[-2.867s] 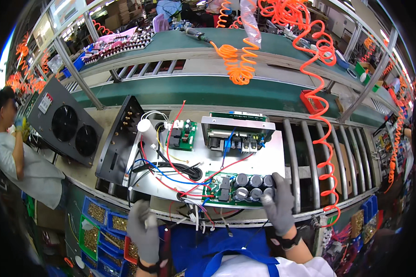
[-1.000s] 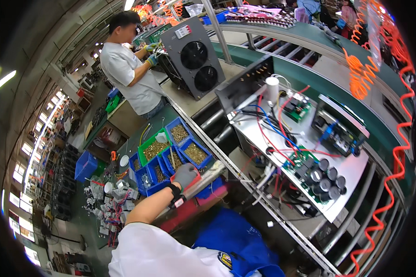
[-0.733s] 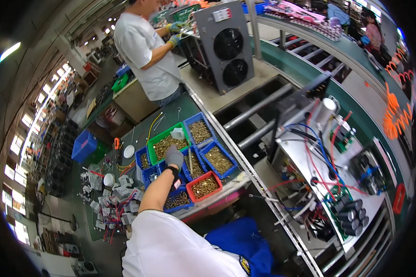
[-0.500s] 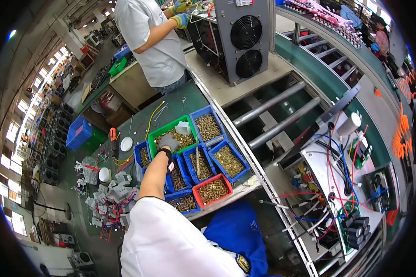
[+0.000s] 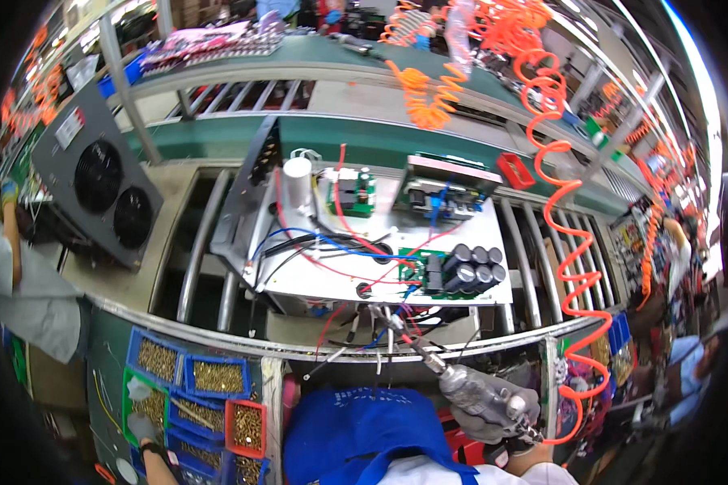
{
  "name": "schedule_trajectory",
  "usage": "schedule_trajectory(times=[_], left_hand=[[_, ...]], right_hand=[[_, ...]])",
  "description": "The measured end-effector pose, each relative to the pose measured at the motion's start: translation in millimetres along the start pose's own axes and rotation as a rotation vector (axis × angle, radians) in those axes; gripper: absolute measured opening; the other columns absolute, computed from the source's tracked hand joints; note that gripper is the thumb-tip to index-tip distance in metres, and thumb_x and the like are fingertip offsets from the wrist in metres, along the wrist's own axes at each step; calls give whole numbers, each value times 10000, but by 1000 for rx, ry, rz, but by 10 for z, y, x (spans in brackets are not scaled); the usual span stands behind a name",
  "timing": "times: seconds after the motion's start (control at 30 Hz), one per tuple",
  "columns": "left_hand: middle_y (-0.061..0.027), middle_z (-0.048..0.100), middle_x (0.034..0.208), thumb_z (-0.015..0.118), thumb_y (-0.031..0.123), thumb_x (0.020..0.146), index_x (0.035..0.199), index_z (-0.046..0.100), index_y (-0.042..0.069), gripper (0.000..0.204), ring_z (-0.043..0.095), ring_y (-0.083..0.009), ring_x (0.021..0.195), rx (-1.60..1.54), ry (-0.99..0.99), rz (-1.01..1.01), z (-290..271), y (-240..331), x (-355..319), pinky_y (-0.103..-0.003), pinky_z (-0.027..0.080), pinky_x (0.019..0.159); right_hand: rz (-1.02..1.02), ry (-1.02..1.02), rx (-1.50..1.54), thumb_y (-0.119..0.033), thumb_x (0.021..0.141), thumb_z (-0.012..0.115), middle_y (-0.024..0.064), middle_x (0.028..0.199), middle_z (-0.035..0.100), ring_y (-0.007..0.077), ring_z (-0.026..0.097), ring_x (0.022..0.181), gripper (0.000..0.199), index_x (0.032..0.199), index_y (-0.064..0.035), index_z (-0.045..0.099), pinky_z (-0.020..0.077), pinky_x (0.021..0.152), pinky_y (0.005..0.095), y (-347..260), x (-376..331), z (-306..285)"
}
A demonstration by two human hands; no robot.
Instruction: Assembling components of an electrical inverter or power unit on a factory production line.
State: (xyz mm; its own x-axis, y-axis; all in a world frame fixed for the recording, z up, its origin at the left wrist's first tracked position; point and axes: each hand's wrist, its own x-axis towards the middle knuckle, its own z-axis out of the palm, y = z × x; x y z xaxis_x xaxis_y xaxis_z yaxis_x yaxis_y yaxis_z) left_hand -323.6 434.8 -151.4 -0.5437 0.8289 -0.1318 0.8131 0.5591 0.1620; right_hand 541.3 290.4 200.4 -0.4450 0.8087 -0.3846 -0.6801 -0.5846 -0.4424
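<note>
My left hand (image 5: pixel 143 428), in a grey glove, is at the green bin (image 5: pixel 129 408) of small brass-coloured screws; its fingers are too small and blurred to make out. A crumpled whitish piece (image 5: pixel 138 390) lies in that bin. My right hand (image 5: pixel 505 411), gloved too, is wrapped round a metallic air screwdriver (image 5: pixel 463 390), whose long bit slants up and left to the front of an open electrical unit. The unit's white plate (image 5: pixel 315 279) carries a green circuit board with black capacitors (image 5: pixel 467 271), a white cylinder (image 5: pixel 297 184) and red, blue and black wires.
Blue bins (image 5: pixel 217 376) and a red bin (image 5: pixel 245 427) of fasteners stand beside the green one. Steel rollers (image 5: pixel 205 246) run under the unit. An orange coiled hose (image 5: pixel 570 279) hangs at right. A grey two-fan housing (image 5: pixel 97 182) and a co-worker (image 5: pixel 32 303) are at left.
My view has swung right, from the bins to the unit on the rollers. My right hand with the air screwdriver now shows. My left hand stays at the green bin.
</note>
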Motion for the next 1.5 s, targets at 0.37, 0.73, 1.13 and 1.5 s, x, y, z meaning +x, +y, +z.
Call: schedule_trajectory(times=[0.37, 0.73, 1.13, 1.5], left_hand=[[-102, 691, 1071, 509, 326, 995, 1079, 685, 95, 303, 667, -264, 989, 987, -229, 230, -927, 1027, -387, -417, 518, 774], [-79, 668, 1041, 548, 202, 946, 1112, 669, 44, 259, 645, -224, 925, -646, 76, -123, -1552, 1535, -301, -367, 504, 752], [-65, 643, 1103, 596, 117, 944, 1286, 601, 4, 360, 617, -132, 866, -1143, 100, 400, -1977, 3050, -1692, -270, 481, 698], [11, 621, 793, 535, 454, 1042, 1127, 621, 42, 430, 526, -27, 619, -1162, -1344, 375, -2217, 6365, -4055, -178, 396, 521]], right_hand=[[-174, 72, 33, -401, 634, 813, 111, 858, 542, 119, 511, 545, 1021, 1450, 5, 353, 379, 431, 222, -38, -625, 49], [-215, 111, -9, -384, 602, 745, 118, 861, 540, 149, 501, 547, 1021, 1473, 2, 377, 379, 467, 278, -233, -805, 8], [-95, 73, -202, -326, 648, 787, 114, 894, 549, 165, 544, 608, 1079, 1550, -31, 273, 446, 516, 278, -354, -585, -23], [9, -80, -244, -92, 715, 775, 100, 1026, 544, 143, 548, 804, 1055, 1595, -96, 193, 471, 635, 284, -347, -721, -185]])
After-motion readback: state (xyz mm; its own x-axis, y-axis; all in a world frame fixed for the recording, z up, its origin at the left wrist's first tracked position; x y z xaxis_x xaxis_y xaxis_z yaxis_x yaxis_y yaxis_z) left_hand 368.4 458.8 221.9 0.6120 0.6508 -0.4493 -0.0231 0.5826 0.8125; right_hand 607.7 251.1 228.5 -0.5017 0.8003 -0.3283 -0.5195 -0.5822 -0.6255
